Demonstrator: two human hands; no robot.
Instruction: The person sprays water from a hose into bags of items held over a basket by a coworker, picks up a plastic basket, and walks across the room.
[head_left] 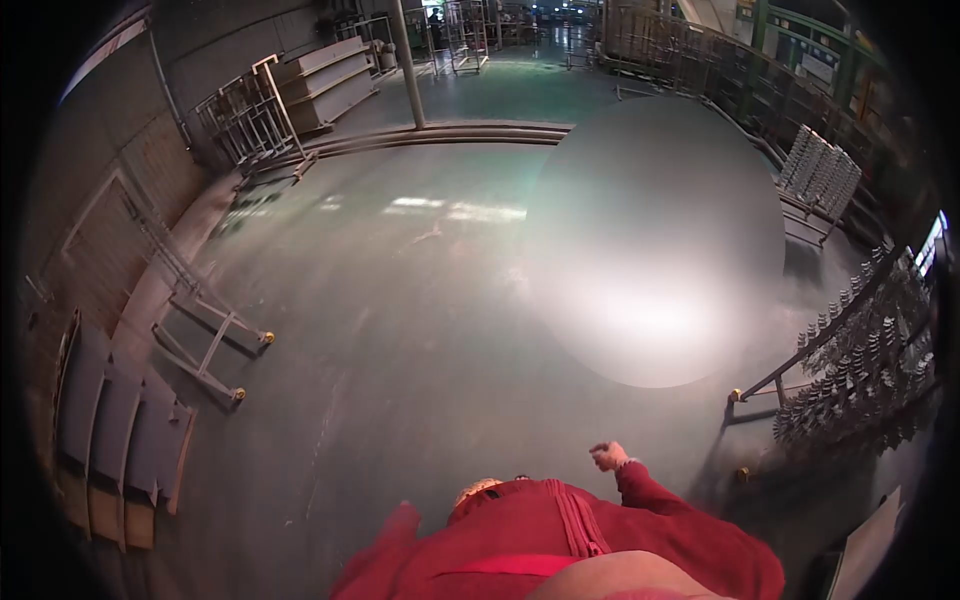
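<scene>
My right hand (608,456) is held out in front of my red sleeve (650,488), over the floor. Its fingers are curled in, and nothing shows in them. On the other side, my left hand (405,515) is a small reddish blur at the end of its sleeve, so its fingers cannot be made out. Neither hand touches any object that I can see. Nearest on the right is a wheeled rack (765,388) hung with many shiny metal parts (860,360).
At left stand an unloaded wheeled frame (210,350) and several upright grey panels (125,420). Farther off are a metal rack (245,120), a pole (408,65) and another rack of parts (820,172). A smooth grey oval blur (655,240) hides part of the floor (400,330).
</scene>
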